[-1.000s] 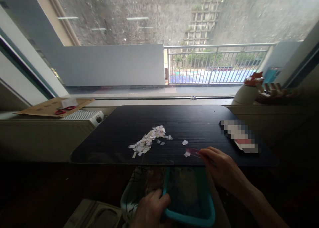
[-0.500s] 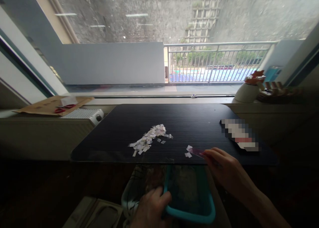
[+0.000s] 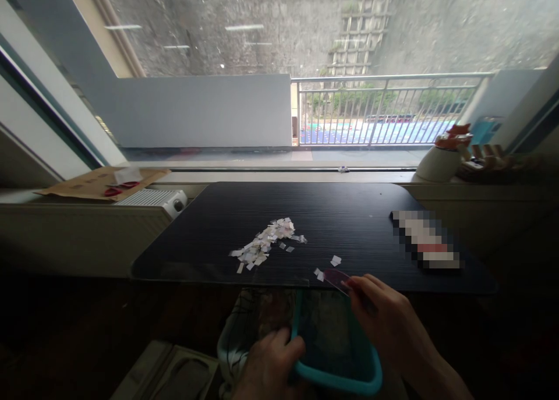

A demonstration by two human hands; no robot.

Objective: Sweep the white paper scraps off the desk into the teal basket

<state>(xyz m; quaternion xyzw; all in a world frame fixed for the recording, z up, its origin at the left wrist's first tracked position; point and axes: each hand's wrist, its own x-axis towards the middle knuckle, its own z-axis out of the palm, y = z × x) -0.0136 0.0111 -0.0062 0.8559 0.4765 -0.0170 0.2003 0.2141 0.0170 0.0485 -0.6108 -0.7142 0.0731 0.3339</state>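
Note:
My right hand (image 3: 379, 298) pinches a translucent purple-pink flat strip (image 3: 336, 280), perhaps plastic, above the dark table's front edge. The strip's tip touches or nearly touches a few small white paper scraps (image 3: 319, 275). Slightly farther back lies another bit of white paper (image 3: 336, 261). To the left, a heap of small white paper pieces (image 3: 266, 240) spreads over the dark table (image 3: 340, 213). Below the edge, my left hand (image 3: 275, 359) is closed on the rim of a teal bin (image 3: 340, 383), which sits under the front of the table. Its inside is dim.
A blurred-out flat object (image 3: 428, 240) lies on the table's right. Brown paper with red-handled scissors (image 3: 117, 189) rests at the left above a white radiator (image 3: 151, 199). A white pot (image 3: 437, 161) stands on the sill. Another container (image 3: 231, 342) is beside the bin.
My right hand has moved the strip left and toward the table's front edge, shifting a few paper scraps with it. My left hand stays on the bin's rim. The view has shifted slightly.

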